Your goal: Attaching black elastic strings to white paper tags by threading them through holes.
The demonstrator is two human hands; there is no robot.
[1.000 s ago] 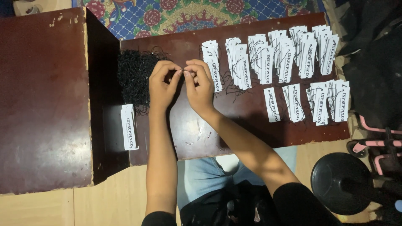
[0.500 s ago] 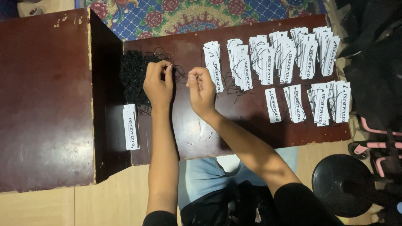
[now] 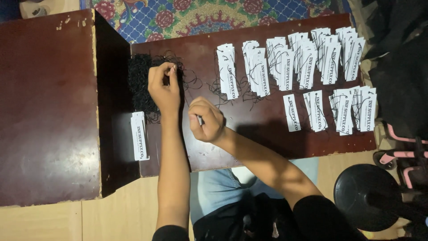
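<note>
While the person sat at the dark wooden counter (image 3: 276,134), the left hand (image 3: 164,87) reached over the heap of black strings (image 3: 140,85) lying at the counter's left end, its thumb and forefinger pinched together on one thin black strand. The right hand (image 3: 206,121) hovered just beside it, closer to the body, curled closed around a small white tag (image 3: 200,119) that peeked out between the fingers. One stack of white paper tags (image 3: 139,135) lay on its own below the string heap, at the foot of the raised wooden box (image 3: 49,107) to the left. Farther right, well apart from both hands, rows of strung tags (image 3: 303,62) were laid out in overlapping bundles along the far edge, with a second row (image 3: 339,109) nearer the person. Beyond the counter a floral rug (image 3: 209,13) covered the floor, and a black round stool (image 3: 370,196) stood at the lower right.
</note>
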